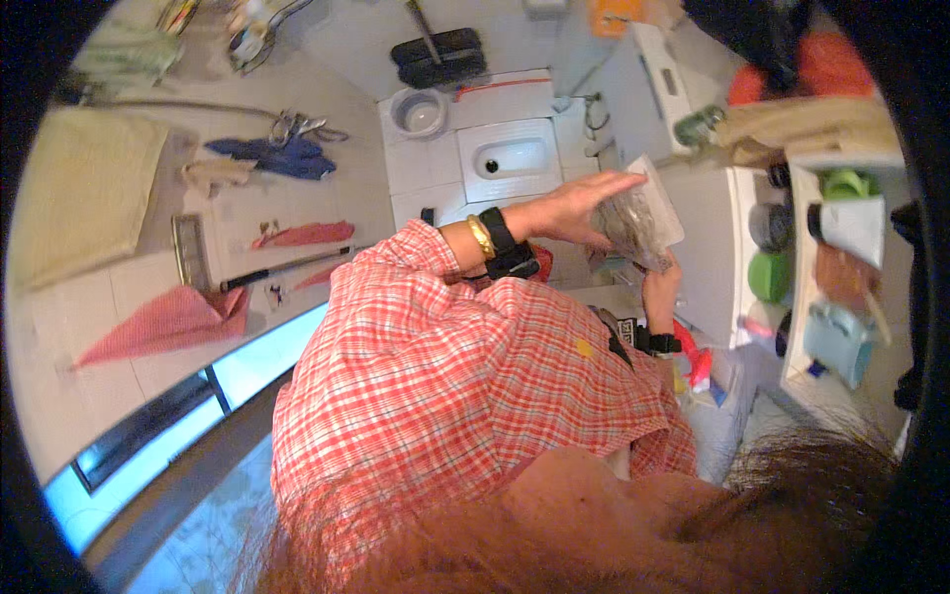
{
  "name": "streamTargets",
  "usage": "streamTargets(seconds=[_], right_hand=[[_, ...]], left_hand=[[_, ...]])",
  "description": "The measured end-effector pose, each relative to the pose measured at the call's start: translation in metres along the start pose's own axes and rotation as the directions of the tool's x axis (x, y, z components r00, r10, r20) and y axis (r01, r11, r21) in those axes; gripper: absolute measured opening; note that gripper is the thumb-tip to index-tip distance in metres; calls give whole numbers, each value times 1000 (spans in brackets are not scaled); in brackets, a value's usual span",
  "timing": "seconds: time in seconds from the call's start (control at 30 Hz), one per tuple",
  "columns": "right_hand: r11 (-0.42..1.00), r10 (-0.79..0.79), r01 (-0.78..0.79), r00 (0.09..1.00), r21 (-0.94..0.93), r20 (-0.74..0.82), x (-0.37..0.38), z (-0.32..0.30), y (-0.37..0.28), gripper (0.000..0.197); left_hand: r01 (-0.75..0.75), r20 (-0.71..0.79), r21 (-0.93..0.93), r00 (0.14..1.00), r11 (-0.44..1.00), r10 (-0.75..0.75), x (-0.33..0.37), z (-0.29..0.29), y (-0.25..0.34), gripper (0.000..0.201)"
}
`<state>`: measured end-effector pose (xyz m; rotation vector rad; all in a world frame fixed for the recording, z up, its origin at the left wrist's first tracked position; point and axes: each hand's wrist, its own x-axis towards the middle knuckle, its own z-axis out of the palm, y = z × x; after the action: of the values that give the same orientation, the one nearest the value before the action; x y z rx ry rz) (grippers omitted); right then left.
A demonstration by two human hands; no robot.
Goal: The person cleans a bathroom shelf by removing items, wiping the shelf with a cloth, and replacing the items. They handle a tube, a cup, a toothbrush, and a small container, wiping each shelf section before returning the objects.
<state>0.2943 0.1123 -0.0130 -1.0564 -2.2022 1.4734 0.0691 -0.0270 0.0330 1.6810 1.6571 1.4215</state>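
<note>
Tiled wall (341,99) bounds left; white shelf unit (708,238) crowds right. Floor gap between, squat toilet (539,168) ahead, basin (420,119) beside it. Clear package (641,223) near unit: right hand (663,287) clamped on lower corner; left hand's (569,210) digits apart against it.

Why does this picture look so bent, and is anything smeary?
In the head view: straight edges bow toward a dark, round rim, as a fisheye lens makes them; the blue glass panes glow brightly at lower left; the pale package by the left hand and right hand is too blurred to make out its contents.
</note>
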Motion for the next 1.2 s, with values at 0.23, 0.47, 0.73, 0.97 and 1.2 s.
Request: streamTargets(seconds=[0.23,0.47,0.73,0.97,1.2], right_hand=[[998,20,-12,991,-64,130,21,21,-44,24],[962,-165,204,964,-181,210,57,64,-50,27],[915,-250,342,896,-212,366,69,53,-21,28],[958,-125,199,938,-206,324,62,61,-30,33],[923,-164,270,921,-275,353,73,52,3,25]], left_hand=[[124,-7,88,992,988,-123,-42,13,-20,46],[197,-224,307,966,931,-131,-67,1,-53,50],[449,-286,415,890,791,-356,-71,-47,-53,107],[872,-211,310,451,379,-867,-226,-83,-108,74],[446,-275,668,-596,-596,-755,-442,-77,-61,39]])
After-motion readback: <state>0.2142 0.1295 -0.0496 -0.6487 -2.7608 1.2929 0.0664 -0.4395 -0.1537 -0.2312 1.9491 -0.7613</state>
